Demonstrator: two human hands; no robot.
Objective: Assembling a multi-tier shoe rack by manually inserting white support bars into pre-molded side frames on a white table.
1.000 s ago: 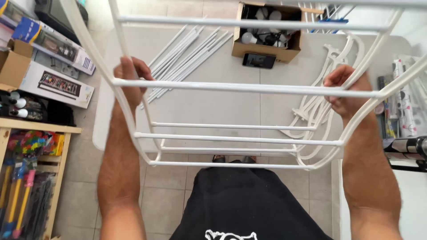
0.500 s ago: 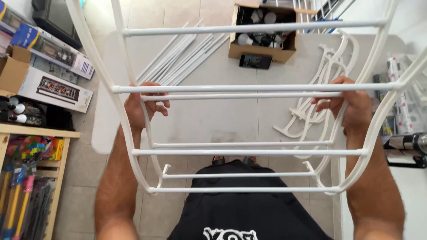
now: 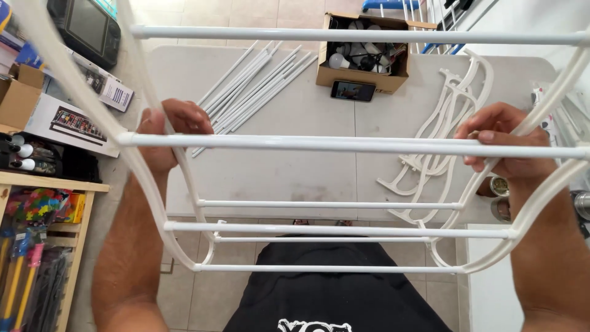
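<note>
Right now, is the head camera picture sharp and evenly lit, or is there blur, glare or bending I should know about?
Head view: bright, even daylight with soft shadows; the white table top is pale but not washed out. The white tubular rack frame nearest the lens looks slightly soft, and its side rails bow outward, partly wide-angle distortion. Both the left hand and the right hand read sharp.

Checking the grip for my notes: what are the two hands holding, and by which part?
Both hold the white tube rack: left hand on its left curved side frame, right hand on the right side frame, by a crossbar.
</note>
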